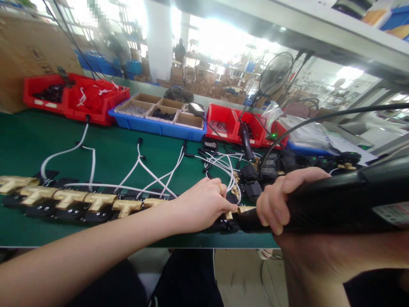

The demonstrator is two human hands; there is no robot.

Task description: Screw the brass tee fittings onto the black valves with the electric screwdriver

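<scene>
Both hands at the near brass fitting (244, 209)

Left hand (201, 204) pinches it; right hand (275, 204) is closed around the black power tool (335, 204). Brass looks heavy, stiff, slippery.

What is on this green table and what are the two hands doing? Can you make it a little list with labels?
Left hand: left hand presses on a brass valve at the table's front edge
Right hand: right hand grips a black power tool, tip at that valve
Row: brass tee valves lined up to the left
Wires: white cables across the green table
Bins: red bins, blue tray behind
</scene>
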